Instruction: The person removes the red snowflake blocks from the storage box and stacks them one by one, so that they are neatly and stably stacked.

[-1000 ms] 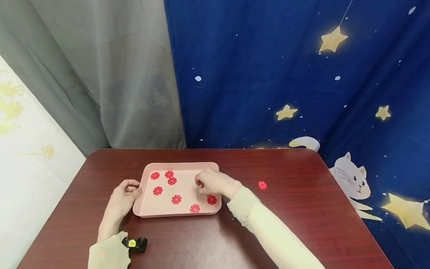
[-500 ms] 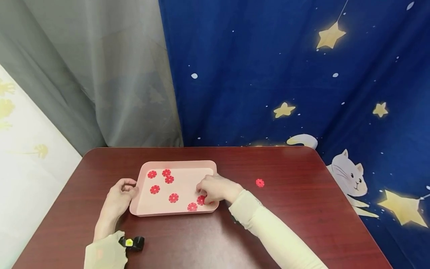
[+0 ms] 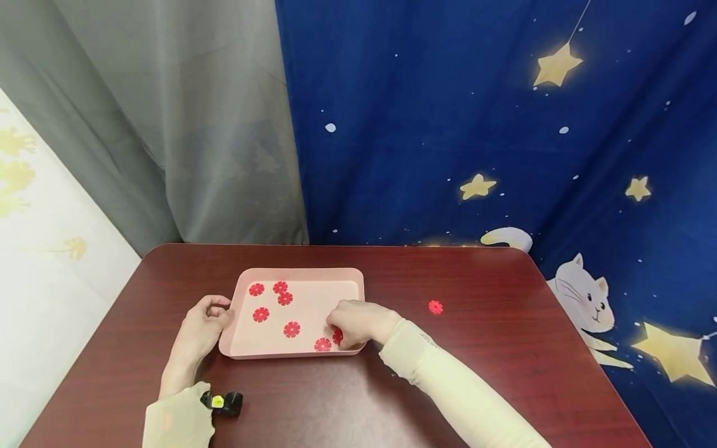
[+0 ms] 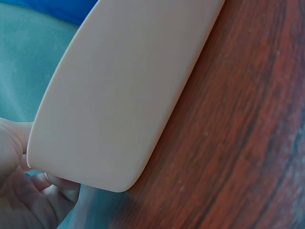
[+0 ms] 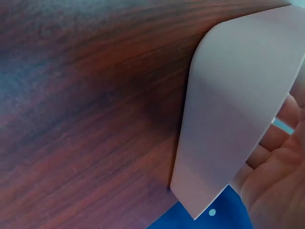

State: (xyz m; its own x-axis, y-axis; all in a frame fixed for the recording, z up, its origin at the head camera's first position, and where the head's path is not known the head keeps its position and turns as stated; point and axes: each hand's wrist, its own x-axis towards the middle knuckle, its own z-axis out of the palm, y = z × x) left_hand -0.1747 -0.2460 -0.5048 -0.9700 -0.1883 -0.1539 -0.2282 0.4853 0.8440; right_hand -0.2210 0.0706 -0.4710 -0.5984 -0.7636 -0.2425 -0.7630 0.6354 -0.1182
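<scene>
A shallow pink tray [image 3: 280,356] lies on the dark red wooden table with several red notched discs inside, flower-shaped like snowflake building discs. My left hand [image 3: 201,326] holds the tray's left rim, thumb at the edge and fingers bent; the left wrist view shows the fingers [image 4: 62,188] partly behind the tray wall. Inside the tray's front right corner, my right hand [image 3: 361,322] curls its fingers down onto a red disc [image 3: 337,336], which they partly cover. Another disc [image 3: 322,345] lies just left of it. In the right wrist view the tray wall hides the fingertips.
One loose red disc [image 3: 435,307] lies on the table [image 3: 482,348] to the right of the tray. A black strap device [image 3: 226,403] sits at the left cuff. Grey and blue curtains [image 3: 403,124] hang behind the table's far edge.
My right hand has moved from the middle of the tray's right half toward its front right corner, down over a disc there. The left hand keeps its place at the rim.
</scene>
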